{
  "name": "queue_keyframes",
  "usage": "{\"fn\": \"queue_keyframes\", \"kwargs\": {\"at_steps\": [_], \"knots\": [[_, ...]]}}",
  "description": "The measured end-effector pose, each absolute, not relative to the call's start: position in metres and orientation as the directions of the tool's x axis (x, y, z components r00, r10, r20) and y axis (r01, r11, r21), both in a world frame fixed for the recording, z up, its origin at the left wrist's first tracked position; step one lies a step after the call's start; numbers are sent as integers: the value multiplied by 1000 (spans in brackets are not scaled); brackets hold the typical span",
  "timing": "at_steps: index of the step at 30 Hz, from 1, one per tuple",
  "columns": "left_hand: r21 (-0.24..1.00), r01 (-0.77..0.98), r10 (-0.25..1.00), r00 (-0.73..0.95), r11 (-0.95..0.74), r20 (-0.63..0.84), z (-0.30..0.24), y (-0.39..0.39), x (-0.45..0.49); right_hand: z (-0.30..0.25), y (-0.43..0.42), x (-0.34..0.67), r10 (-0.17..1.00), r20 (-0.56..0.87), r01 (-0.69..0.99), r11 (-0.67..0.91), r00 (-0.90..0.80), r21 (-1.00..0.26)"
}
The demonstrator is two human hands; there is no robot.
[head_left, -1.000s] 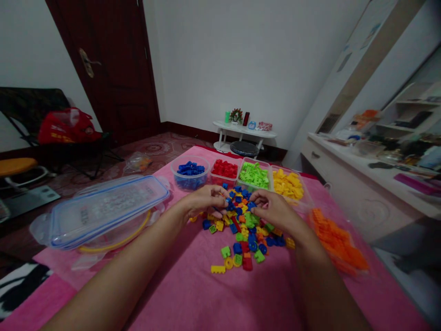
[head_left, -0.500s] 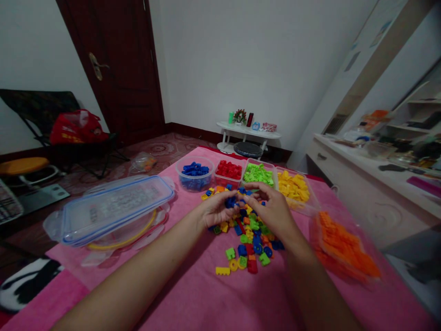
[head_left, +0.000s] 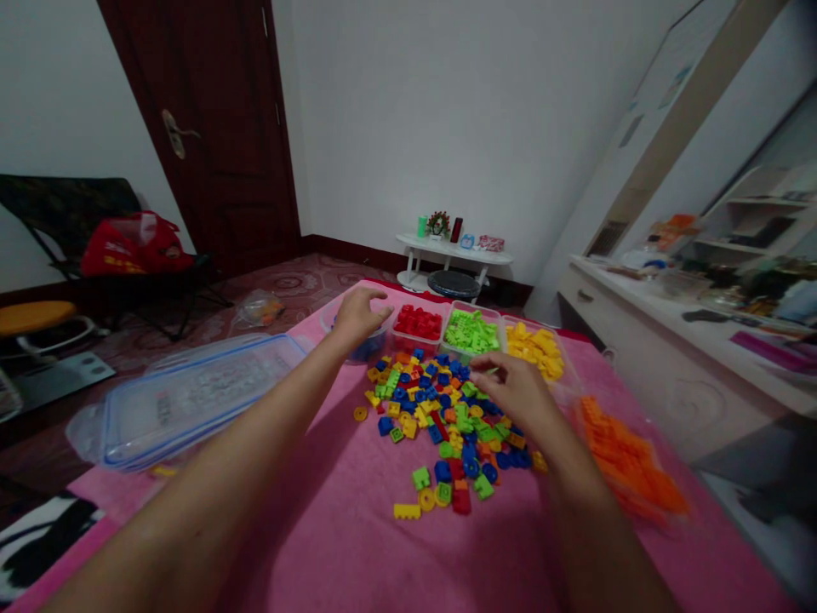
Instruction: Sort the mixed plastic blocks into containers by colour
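My left hand reaches over the round clear tub of blue bricks, thumb and fingers apart, and partly covers it. Its palm side is hidden. My right hand is at the right side of a loose pile of mixed toy bricks, fingers bent and tips close together. Whatever lies between those fingertips is too small to make out. Blue, yellow, green, red and orange pieces make up the pile, some of them round wheels.
Behind the pile stand clear boxes of red bricks, green bricks and yellow bricks. A box of orange bricks is at the right. Stacked lids lie at the left on the pink cloth.
My hands were together over the pile, with blue pieces in the left. The left has moved away to the blue tub; the right has shifted slightly down, uncovering more of the pile.
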State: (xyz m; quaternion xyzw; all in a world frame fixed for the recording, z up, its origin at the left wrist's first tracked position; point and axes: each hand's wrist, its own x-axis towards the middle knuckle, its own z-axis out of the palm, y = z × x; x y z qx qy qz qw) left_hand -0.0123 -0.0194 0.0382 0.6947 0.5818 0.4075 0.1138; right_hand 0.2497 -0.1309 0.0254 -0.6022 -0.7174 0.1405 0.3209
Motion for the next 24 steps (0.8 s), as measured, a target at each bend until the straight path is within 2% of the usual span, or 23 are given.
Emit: {"fn": "queue_keyframes", "kwargs": {"at_steps": [2, 4, 9, 13, 15, 18, 20, 24], "knots": [[530, 765, 889, 120, -367, 443, 32, -34, -2, 19, -130, 256, 978, 144, 849, 201, -149, -488], [453, 814, 911, 210, -364, 354, 26, -51, 8, 13, -131, 256, 980, 18, 893, 187, -197, -410], [257, 941, 975, 205, -219, 83, 10, -75, 21, 6, -136, 241, 971, -144, 944, 140, -190, -299], [206, 944, 964, 265, -259, -2, -5, -74, 19, 5, -138, 234, 979, -94, 963, 157, -181, -220], [217, 932, 956, 294, -289, 7, -10, -72, 17, 6, -137, 237, 979, -79, 956, 163, -187, -243], [263, 915, 950, 311, -305, 20, -13, -71, 15, 10, -133, 248, 982, -52, 924, 152, -181, -350], [297, 909, 955, 296, -291, 29, -13, -70, 14, 12, -129, 255, 991, 29, 910, 134, -133, -392], [426, 859, 957, 279, -285, 78, -13, -65, 15, 4, -124, 259, 989, 148, 940, 24, 28, -340]]}}
